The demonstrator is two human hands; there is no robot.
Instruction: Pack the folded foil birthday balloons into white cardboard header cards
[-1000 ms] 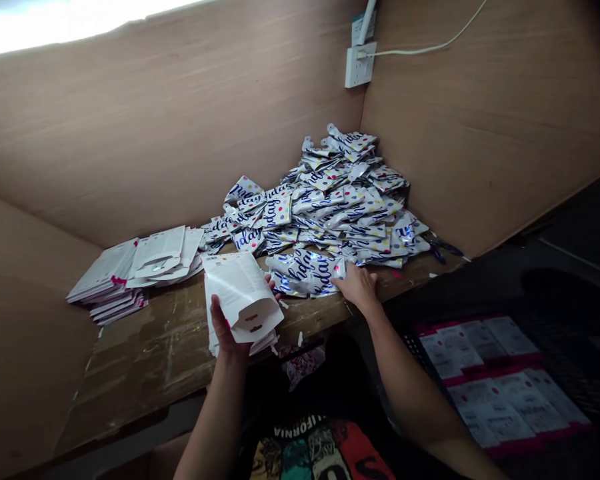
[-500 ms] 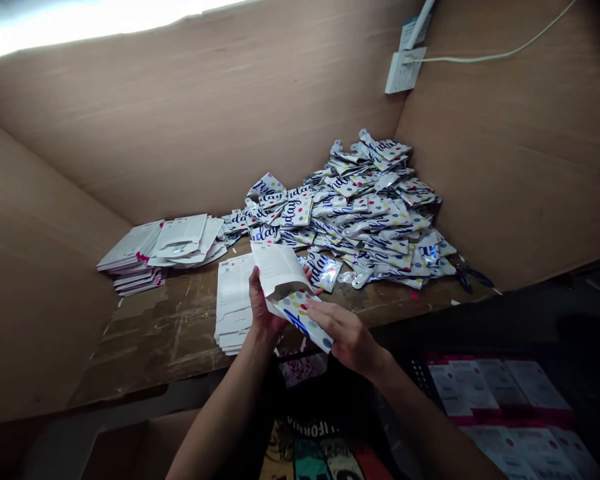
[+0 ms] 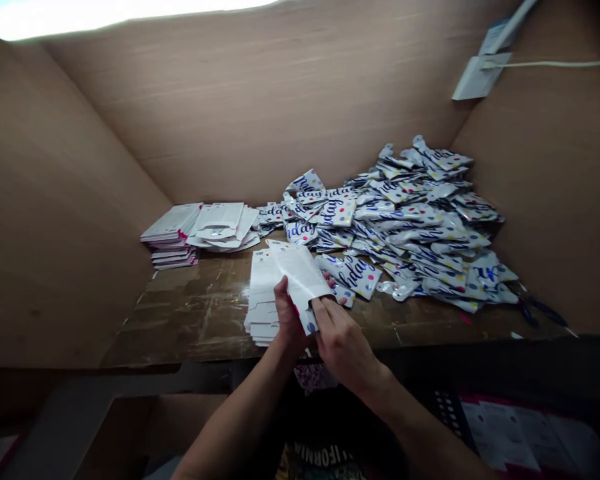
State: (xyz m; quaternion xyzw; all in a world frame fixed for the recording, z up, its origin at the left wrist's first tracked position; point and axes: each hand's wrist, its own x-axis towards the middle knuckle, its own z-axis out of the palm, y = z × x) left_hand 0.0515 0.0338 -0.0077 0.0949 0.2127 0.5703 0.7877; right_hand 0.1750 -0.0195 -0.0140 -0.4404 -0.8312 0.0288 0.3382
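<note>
Only the head view to go on here. Left hand (image 3: pixel 291 310) has the white sleeve (image 3: pixel 303 277) clamped across its width, thumb along the left edge and fingertips showing past the right one, with the mouth facing near and right. The dotted packet (image 3: pixel 309 323) is mostly inside it; just a corner pokes out at the near end.

Right hand (image 3: pixel 343 340) has its fingers bunched together, tips right at the sleeve's mouth (maybe a bit inside). Can't tell if it's pinching the packet or only pushing, since the thumb is hidden.

So I'd call this the stuffing step, pretty far along. What the next push calls for, imo: left grip firm, mouth held wide, that corner tucked flat so it doesn't snag the edge.

Around it: a stack (image 3: pixel 263 313) of sleeves just left of the hands on the bench (image 3: pixel 200 313), loose packets (image 3: pixel 363 275) just beyond the hands to the right, and the big pile (image 3: pixel 415 233) far right.
</note>
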